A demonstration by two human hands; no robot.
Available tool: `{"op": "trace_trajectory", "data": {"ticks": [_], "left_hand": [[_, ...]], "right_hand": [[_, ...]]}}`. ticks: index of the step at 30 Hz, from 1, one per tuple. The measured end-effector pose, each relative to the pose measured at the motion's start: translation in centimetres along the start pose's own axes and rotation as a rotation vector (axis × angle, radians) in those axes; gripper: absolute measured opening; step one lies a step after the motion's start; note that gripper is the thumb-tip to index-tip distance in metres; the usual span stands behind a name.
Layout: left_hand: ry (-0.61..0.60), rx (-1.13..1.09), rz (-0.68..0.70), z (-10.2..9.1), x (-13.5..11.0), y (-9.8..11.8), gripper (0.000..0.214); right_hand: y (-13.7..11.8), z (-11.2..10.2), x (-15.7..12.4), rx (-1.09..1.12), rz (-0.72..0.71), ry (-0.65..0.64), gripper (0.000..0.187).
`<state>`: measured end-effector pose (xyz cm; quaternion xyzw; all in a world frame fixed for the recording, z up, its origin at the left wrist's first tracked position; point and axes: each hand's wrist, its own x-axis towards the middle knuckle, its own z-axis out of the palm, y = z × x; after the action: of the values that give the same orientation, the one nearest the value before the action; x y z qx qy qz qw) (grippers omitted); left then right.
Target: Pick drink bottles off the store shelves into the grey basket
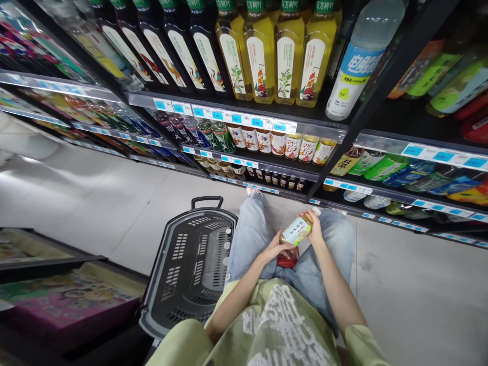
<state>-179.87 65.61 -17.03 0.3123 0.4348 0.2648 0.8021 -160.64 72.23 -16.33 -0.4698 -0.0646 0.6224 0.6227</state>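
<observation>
A small drink bottle with a pale blue and green label and a white cap lies tilted between my two hands, above my bent knees. My left hand is closed round its bottom end. Near the cap, my right hand grips the upper end. The label faces up toward me. Something red shows between my legs, below the bottle; what it is I cannot make out. Beside my left leg stands a black and grey shopping basket with its handle upright at the far end.
Ahead are shelves with price tags, holding rows of dark and yellow tea bottles. A large clear bottle leans at the upper right. Display boxes stand at the lower left. Grey floor tiles lie to my right.
</observation>
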Motion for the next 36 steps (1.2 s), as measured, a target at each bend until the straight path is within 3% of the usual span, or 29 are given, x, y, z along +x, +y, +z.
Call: {"op": "trace_trajectory", "data": {"ticks": [6,11,17,21,28,36], "left_hand": [[-0.119,-0.045,-0.071,-0.6,0.3,0.0,0.065],[-0.162,-0.022,-0.091,-0.3,-0.1,0.3,0.071],[0.029,0.013,0.07,0.3,0.0,-0.2,0.082],[0.075,0.068,0.092,0.2,0.2,-0.2,0.082],[-0.068,0.033,-0.03,-0.6,0.5,-0.4,0.067],[-0.089,0.091,-0.066,-0.8,0.8,-1.2,0.068]], "right_hand": [[-0.6,0.1,-0.7,0.074,0.033,-0.106,0.029],[-0.8,0.0,-0.7,0.082,0.033,-0.088,0.031],[-0.4,0.1,-0.1,0.023,-0.021,-0.001,0.036],[-0.3,0.2,-0.1,-0.005,-0.006,-0.006,0.036],[-1.0,-0.3,-0.7,0.019,0.034,-0.135,0.034],[-0.8,-0.4,-0.5,0.045,0.048,-0.114,0.034]]}}
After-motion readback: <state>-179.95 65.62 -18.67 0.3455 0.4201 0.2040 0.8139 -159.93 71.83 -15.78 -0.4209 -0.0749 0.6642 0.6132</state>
